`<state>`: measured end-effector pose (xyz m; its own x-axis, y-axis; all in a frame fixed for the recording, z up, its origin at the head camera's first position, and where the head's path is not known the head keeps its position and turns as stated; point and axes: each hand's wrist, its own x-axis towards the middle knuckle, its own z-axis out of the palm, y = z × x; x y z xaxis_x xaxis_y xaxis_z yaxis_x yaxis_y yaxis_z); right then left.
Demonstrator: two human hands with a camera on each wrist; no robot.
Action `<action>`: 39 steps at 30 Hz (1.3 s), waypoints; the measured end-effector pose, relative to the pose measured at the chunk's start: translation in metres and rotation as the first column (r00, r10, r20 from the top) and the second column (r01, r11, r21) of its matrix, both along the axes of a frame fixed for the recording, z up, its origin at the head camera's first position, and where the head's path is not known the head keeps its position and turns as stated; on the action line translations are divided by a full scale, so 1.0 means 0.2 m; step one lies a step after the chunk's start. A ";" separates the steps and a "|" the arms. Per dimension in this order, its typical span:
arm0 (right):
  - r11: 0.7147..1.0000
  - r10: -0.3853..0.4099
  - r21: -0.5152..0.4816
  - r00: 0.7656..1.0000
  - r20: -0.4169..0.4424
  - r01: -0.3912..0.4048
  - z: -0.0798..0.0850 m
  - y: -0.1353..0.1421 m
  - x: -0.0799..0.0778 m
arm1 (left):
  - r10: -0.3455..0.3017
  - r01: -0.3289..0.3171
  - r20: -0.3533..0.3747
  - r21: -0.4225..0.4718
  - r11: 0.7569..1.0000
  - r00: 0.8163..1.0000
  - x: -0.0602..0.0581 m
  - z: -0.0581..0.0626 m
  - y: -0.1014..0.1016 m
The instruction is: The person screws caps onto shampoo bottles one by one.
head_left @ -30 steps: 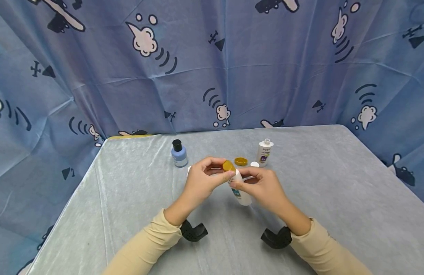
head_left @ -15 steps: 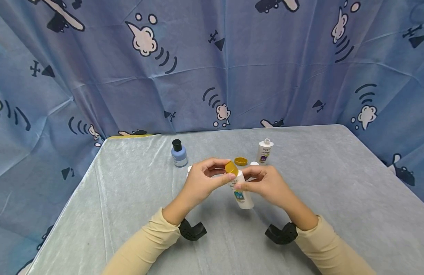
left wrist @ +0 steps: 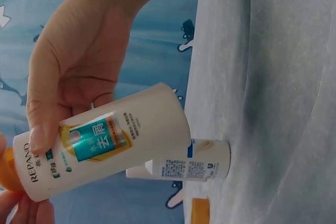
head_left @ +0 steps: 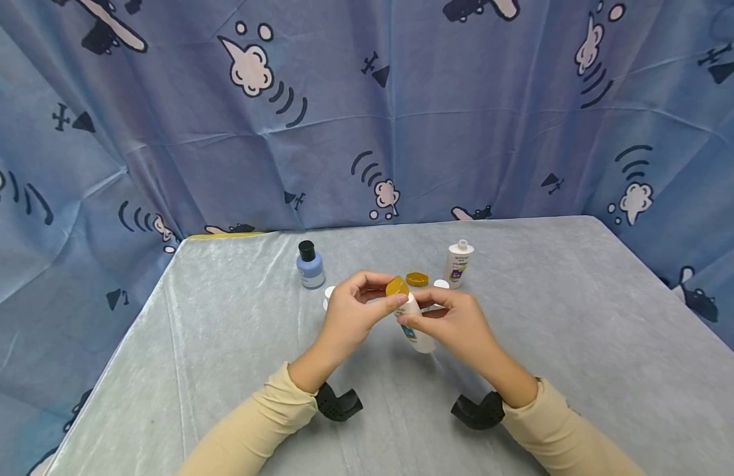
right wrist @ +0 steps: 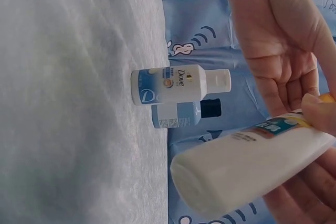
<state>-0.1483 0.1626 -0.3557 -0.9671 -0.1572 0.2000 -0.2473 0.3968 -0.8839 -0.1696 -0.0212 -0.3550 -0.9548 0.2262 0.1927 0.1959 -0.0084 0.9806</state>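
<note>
A white shampoo-type bottle (head_left: pixel 419 336) with an amber cap (head_left: pixel 397 286) is held tilted above the table, its top leaning left. My left hand (head_left: pixel 356 314) pinches the cap between thumb and fingers. The right hand (head_left: pixel 459 324) grips the bottle's upper body just below it, and the left wrist view shows the thumb laid across the label (left wrist: pixel 97 139). The cap sits at the bottle's top; whether it is loose cannot be seen. In the right wrist view, the bottle's base (right wrist: pixel 197 182) hangs free.
A blue bottle (head_left: pixel 311 270) with a black cap stands at back left, near a white-and-blue Dove bottle (right wrist: pixel 173 85). Behind the hands are another amber cap (head_left: pixel 417 280) and a white cap (head_left: pixel 441 284). A narrow-necked white bottle (head_left: pixel 459 264) stands on the grey-covered table (head_left: pixel 581 317).
The held bottle first swung right and more upright, then tipped back left. The right hand moved right and returned with it. Both hands keep their hold on bottle and cap.
</note>
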 end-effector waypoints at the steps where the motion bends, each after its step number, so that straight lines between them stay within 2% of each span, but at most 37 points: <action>1: 1.000 0.003 0.003 1.000 -0.001 -0.003 0.00 0.00 0.00 | 0.004 -0.004 -0.015 -0.010 1.000 1.000 0.00 0.00 0.00; 6: 0.999 0.035 0.003 0.999 0.000 -0.035 0.00 0.01 0.00 | 0.003 -0.004 -0.062 -0.017 1.000 0.998 0.00 0.00 0.00; 15: 0.996 0.087 0.005 0.996 0.035 -0.087 0.03 0.04 -0.01 | -0.079 0.079 -0.096 -0.007 0.997 0.992 0.00 0.02 -0.02; 24: 0.988 0.146 0.036 0.987 0.070 -0.148 0.07 0.08 -0.01 | -0.188 0.189 -0.062 0.017 0.982 0.980 -0.01 0.03 -0.04; 33: 0.966 0.256 -0.047 0.963 0.083 -0.253 0.07 0.11 -0.03 | -0.271 0.273 -0.051 0.035 0.961 0.961 -0.02 0.03 -0.07; 36: 0.967 0.253 -0.050 0.963 0.091 -0.249 0.07 0.11 -0.03 | -0.267 0.268 -0.036 0.032 0.963 0.963 -0.02 0.03 -0.07; 39: 0.980 0.199 -0.016 0.976 0.091 -0.198 0.07 0.10 -0.03 | -0.222 0.223 -0.013 0.016 0.975 0.975 -0.02 0.04 -0.06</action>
